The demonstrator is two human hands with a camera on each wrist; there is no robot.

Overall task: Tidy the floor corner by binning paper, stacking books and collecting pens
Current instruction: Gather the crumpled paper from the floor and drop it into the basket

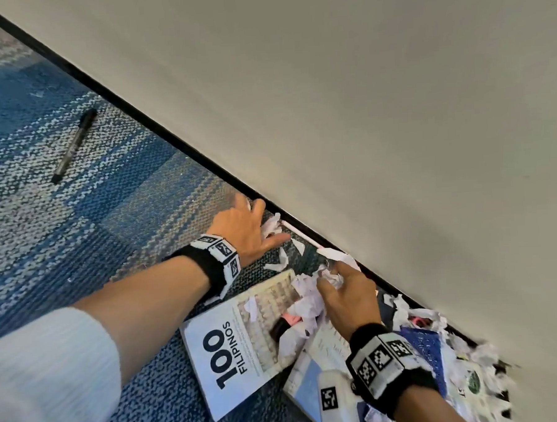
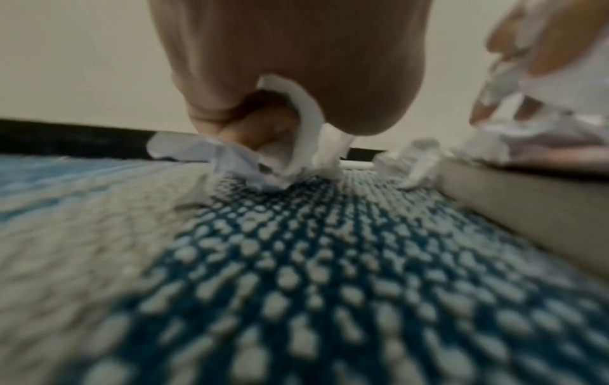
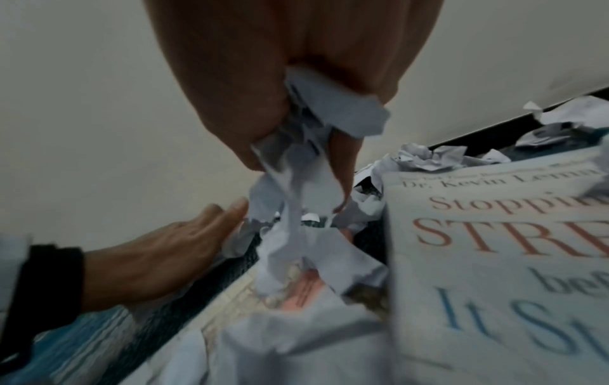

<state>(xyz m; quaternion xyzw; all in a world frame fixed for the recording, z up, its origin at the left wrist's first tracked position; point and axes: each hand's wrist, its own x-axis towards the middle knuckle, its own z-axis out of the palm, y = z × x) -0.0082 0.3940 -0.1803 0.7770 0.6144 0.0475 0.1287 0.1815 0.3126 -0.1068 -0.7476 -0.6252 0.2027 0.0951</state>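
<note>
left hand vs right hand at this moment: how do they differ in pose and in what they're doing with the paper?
The left hand lies low on the carpet beside the baseboard, fingers spread over scraps; the right hand is above the 100 Filipinos book, fingers pinched together. The left hand curls a few small scraps under its fingers; the right hand grips a bigger crumpled wad trailing down. Both hold torn white paper.

1. The left hand (image 1: pixel 242 227) covers most of the paper scrap (image 1: pixel 270 226) beneath it.
2. A pink object (image 1: pixel 292 319) on the white book (image 1: pixel 233 352) lies half buried under crumpled paper (image 1: pixel 304 303), so its kind is unclear.
3. The second book (image 3: pixel 501 260) has its title cut off by the right wrist view's edge.
4. The left wrist view is blurred throughout.
</note>
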